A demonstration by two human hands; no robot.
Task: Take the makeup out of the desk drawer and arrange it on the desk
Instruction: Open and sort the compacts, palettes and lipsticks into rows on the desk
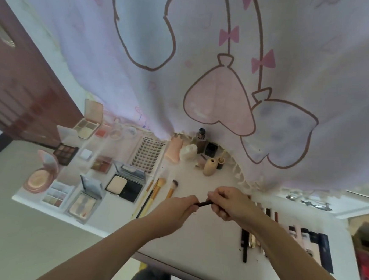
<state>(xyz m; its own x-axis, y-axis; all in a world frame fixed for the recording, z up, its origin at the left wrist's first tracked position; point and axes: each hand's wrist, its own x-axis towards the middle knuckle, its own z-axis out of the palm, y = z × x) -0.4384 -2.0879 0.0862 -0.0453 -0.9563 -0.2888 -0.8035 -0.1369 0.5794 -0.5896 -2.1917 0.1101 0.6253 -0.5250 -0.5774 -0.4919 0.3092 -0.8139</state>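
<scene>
**A:** Start at your left. What lies there?

**B:** Your open palettes (66, 152) and compacts (41, 176) sit in rows on the white desk (204, 241), near its left edge. Beside them the lash tray (148, 157), then three brushes (155, 191) lying side by side.

**A:** And your hands?

**B:** Your left hand (179, 210) is clenched round one end of a thin dark pencil (204, 203); your right hand (229, 202) pinches the other end. The pencil hangs above the desk's middle, between the brushes and the row of sticks and tubes (304, 237) to your right. The bottles (200, 150) stand behind, against the curtain (207, 64).

**A:** What might go wrong?

**B:** If you are pulling the cap, I judge a sudden release could jerk your right hand back into those sticks, and they roll easily. Your right forearm already lies across that row, so dragging it would scatter them. The drawer is out of sight; I cannot tell what remains in it.
</scene>
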